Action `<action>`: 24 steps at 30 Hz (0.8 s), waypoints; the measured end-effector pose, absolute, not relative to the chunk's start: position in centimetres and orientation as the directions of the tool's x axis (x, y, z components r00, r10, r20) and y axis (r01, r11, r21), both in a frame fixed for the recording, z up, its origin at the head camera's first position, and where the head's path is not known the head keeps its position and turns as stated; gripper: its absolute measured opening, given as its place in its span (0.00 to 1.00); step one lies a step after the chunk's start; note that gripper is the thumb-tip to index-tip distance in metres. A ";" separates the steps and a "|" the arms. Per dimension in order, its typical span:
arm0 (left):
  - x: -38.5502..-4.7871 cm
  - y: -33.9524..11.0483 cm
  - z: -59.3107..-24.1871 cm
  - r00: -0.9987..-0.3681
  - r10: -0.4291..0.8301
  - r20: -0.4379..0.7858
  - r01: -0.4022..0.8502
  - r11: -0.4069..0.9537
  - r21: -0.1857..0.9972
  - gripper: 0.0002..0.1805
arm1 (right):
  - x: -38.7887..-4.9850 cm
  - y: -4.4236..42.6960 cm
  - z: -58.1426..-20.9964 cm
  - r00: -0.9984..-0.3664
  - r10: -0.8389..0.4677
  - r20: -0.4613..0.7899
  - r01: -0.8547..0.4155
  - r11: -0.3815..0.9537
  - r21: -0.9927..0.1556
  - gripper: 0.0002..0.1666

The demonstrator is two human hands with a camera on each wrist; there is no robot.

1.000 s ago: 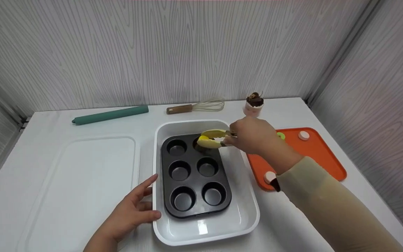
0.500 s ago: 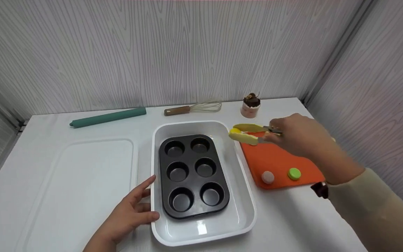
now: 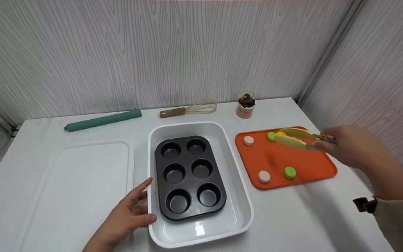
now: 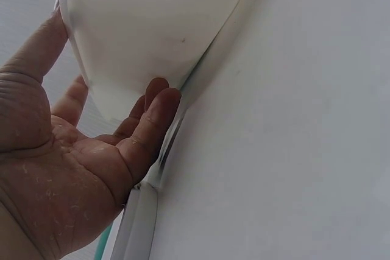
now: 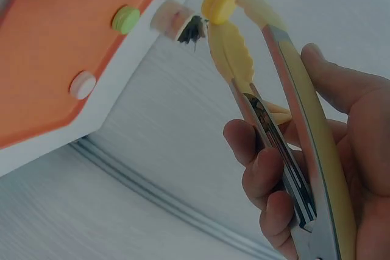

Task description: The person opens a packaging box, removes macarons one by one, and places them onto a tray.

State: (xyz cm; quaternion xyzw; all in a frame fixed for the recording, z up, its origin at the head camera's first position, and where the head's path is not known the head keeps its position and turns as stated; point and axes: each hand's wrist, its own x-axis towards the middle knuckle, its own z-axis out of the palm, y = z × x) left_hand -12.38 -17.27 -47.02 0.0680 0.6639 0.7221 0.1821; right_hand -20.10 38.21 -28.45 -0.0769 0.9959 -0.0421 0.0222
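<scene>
In the head view my right hand [image 3: 359, 145] holds yellow-tipped tongs [image 3: 294, 138] over the orange tray [image 3: 306, 166]. A yellow macaron [image 5: 219, 5] is between the tongs' tips in the right wrist view. Pink and green macarons lie on the tray, among them a pink macaron [image 3: 263, 176] and a green macaron [image 3: 290, 172] near its front edge. A black muffin pan [image 3: 187, 178] stands inside a white tub [image 3: 245, 196], its cups bare. My left hand [image 3: 124, 218] touches the tub's left rim with thumb and index finger, other fingers against its outer side.
Behind the tub lie a green rolling pin [image 3: 103, 120] and a wooden-handled whisk [image 3: 187, 110]. A chocolate-topped cupcake [image 3: 246, 105] stands at the back right. Left of the tub is a flat white lid-like panel [image 3: 86, 182]. Grained walls enclose the table.
My right hand has carried the tongs and the yellow macaron from above the muffin pan rightward to above the orange tray. My left hand stays at the tub's rim.
</scene>
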 end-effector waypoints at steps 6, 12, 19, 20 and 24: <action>-12.4 -17.4 -47.0 -0.922 0.350 -0.163 -0.190 -0.044 0.981 0.58 | -18.6 42.8 -29.8 -0.996 -0.081 -0.035 -0.077 0.991 -0.109 0.27; -12.3 -17.5 -46.9 -0.923 0.340 -0.181 -0.204 -0.033 0.978 0.59 | -17.6 45.1 -31.5 -0.997 -0.027 -0.066 -0.018 0.991 -0.132 0.30; -12.4 -17.4 -47.0 -0.923 0.344 -0.173 -0.195 -0.030 0.980 0.59 | -16.3 47.3 -33.3 -0.991 0.022 -0.134 0.039 0.991 -0.125 0.33; -12.4 -17.4 -47.0 -0.922 0.347 -0.171 -0.195 -0.033 0.980 0.58 | -16.2 47.6 -33.4 -0.991 0.022 -0.136 0.039 0.992 -0.122 0.33; -12.4 -17.4 -47.0 -0.920 0.359 -0.157 -0.185 -0.045 0.982 0.58 | -16.1 48.0 -33.9 -0.986 0.028 -0.163 0.048 0.992 -0.120 0.34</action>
